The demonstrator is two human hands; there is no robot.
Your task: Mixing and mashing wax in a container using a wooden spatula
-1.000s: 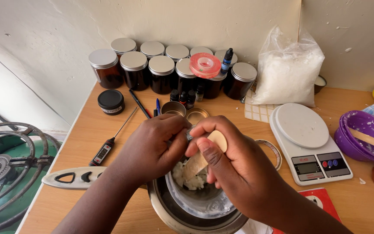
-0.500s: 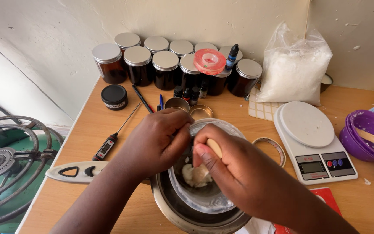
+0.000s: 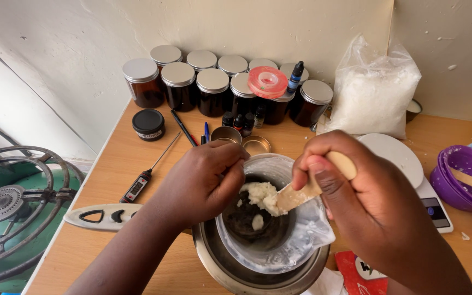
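Note:
My left hand (image 3: 200, 183) grips the near left rim of a clear plastic bag (image 3: 301, 235) that lines a metal pot (image 3: 214, 265) at the table's front edge. My right hand (image 3: 367, 191) is closed on a flat wooden stick (image 3: 301, 191), tilted down to the left. The stick's tip carries a lump of white waxy paste (image 3: 260, 195), lifted above the dark inside of the bag. A smaller white bit (image 3: 257, 222) lies lower in the bag.
Amber jars with silver lids (image 3: 198, 87) line the back wall, a red tape roll (image 3: 263, 82) on one. A bag of white flakes (image 3: 372, 93), a white scale (image 3: 405, 164), a purple bowl (image 3: 460, 175), a probe thermometer (image 3: 143, 180), small tins (image 3: 257, 145) and a gas burner (image 3: 6, 202) surround the pot.
My right hand has pulled up and to the right, lifting the stick out of the bag with a lump of white paste on it. The left hand stays on the rim.

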